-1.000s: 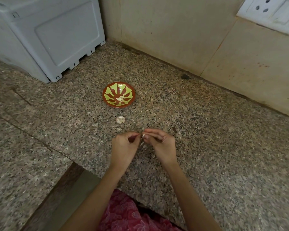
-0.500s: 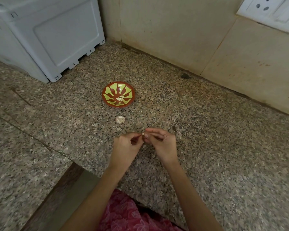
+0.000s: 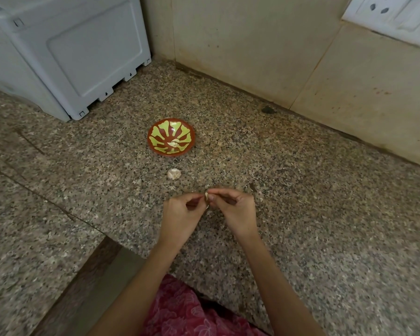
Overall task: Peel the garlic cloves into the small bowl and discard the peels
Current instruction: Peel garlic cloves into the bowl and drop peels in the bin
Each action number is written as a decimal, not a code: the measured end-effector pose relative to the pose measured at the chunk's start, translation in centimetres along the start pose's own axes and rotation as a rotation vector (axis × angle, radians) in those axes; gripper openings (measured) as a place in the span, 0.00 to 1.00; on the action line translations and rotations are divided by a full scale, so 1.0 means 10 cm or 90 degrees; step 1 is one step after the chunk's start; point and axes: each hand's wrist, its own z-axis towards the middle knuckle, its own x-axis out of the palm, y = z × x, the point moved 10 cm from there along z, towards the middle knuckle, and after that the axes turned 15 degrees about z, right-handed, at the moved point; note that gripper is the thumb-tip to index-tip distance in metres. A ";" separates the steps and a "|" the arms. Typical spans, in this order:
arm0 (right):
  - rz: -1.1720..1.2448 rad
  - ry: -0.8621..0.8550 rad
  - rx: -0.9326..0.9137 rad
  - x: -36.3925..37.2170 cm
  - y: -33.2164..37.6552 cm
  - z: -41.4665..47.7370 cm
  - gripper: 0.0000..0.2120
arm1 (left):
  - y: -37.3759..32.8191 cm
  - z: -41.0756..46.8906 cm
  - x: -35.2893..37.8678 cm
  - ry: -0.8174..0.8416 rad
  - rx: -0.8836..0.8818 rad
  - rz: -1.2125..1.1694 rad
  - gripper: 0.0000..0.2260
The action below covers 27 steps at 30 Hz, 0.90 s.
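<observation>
A small red bowl with a yellow-green pattern [image 3: 160,128] stands on the granite counter [image 3: 301,202], with pale peeled garlic [image 3: 174,143] inside. A small garlic piece [image 3: 174,174] lies on the counter just in front of the bowl. Nearer to me, my left hand [image 3: 180,217] and my right hand [image 3: 235,209] meet fingertip to fingertip and pinch one garlic clove [image 3: 206,196] between them, a little above the counter. A bit of pale peel hangs below the clove.
A grey-white appliance [image 3: 66,52] stands at the back left. Tiled walls [image 3: 252,44] close the corner behind the bowl, with a white switch plate [image 3: 393,13] at top right. A dark spot [image 3: 267,109] lies by the wall. The counter's edge runs at lower left.
Both hands stayed in place, still pinching the clove; fingers shifted slightly as the peel is worked. Bowl and loose garlic piece did not move.
</observation>
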 end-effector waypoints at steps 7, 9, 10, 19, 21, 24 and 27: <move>-0.023 0.015 -0.006 0.02 0.03 -0.01 0.09 | 0.02 0.00 0.02 0.001 -0.018 -0.005 0.05; -0.032 0.019 -0.009 0.02 0.04 -0.02 0.09 | 0.03 0.00 0.03 0.000 -0.017 -0.001 0.05; -0.034 0.020 -0.011 0.02 0.05 -0.02 0.09 | 0.03 0.00 0.03 0.000 -0.014 0.001 0.05; -0.042 0.024 -0.002 0.01 0.06 -0.04 0.09 | 0.02 -0.02 0.06 0.000 0.013 0.027 0.04; -0.045 0.025 -0.004 0.00 0.06 -0.04 0.09 | 0.02 -0.02 0.06 -0.001 0.015 0.030 0.04; -0.033 0.031 -0.005 0.02 0.07 -0.04 0.09 | 0.04 -0.01 0.07 0.002 0.004 0.021 0.05; -0.026 0.026 -0.005 0.03 0.07 -0.04 0.11 | 0.01 -0.01 0.06 -0.009 0.016 0.023 0.06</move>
